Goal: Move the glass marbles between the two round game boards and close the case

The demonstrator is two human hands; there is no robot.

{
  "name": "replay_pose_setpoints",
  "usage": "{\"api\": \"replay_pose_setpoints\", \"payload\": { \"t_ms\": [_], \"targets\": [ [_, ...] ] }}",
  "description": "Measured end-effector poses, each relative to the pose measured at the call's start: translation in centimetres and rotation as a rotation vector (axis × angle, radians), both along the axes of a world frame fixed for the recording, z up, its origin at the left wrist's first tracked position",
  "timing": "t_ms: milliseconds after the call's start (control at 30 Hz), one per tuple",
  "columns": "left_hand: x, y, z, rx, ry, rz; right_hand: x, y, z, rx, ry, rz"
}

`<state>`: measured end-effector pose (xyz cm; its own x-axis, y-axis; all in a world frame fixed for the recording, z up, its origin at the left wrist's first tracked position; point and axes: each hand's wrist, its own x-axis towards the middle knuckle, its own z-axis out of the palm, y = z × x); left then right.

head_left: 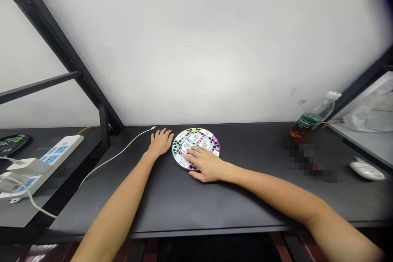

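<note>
A round, colourful game board (196, 136) with dark round spots around its edge lies flat on the black table (190, 204). My right hand (206, 163) rests palm down over the board's lower right part, fingers spread across its surface, hiding some of the print. Just left of the board, my left hand (160, 142) lies flat on the table with its fingers stretched out and nothing in it. Its fingertips are close to the end of a white cable (123, 150).
At the right stand a tea-coloured drink bottle (311, 118) and a white computer mouse (367, 170), with a pixelated patch between them. A white power strip (58, 155) with plugged-in chargers lies at the left, beyond a black metal frame (76, 65). A white wall rises behind.
</note>
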<state>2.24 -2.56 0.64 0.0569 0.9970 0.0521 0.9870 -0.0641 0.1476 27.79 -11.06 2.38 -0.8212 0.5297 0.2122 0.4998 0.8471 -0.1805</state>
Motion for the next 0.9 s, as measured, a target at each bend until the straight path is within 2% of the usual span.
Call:
{"api": "replay_pose_setpoints", "payload": {
  "t_ms": [167,300,367,433,600,733,833,900],
  "targets": [
    [1.3,-0.9,0.3,-0.035,-0.07,-0.193,1.2,0.6,-0.5,-0.025,0.061,0.014],
    [2.9,-1.8,0.3,-0.075,-0.052,-0.23,3.7,1.1,-0.6,-0.042,0.085,0.052],
    [3.9,-2.1,0.3,-0.08,-0.053,-0.289,5.2,1.5,-0.6,-0.043,0.091,0.052],
    [4.9,-2.4,0.3,-0.092,-0.05,-0.337,6.8,2.3,-0.8,-0.047,0.113,0.003],
    [6.9,-3.3,0.7,-0.085,-0.068,-0.341,10.8,5.9,-2.4,-0.056,0.222,-0.222],
    [7.1,-3.4,1.0,-0.07,-0.095,-0.362,12.6,8.4,-3.5,-0.108,0.286,-0.239],
    [6.5,-3.1,1.0,-0.067,-0.114,-0.39,13.1,9.3,-3.9,-0.138,0.295,-0.231],
    [6.1,-2.9,1.0,-0.072,-0.125,-0.408,13.6,9.7,-4.1,-0.15,0.288,-0.288]
  ]
}}
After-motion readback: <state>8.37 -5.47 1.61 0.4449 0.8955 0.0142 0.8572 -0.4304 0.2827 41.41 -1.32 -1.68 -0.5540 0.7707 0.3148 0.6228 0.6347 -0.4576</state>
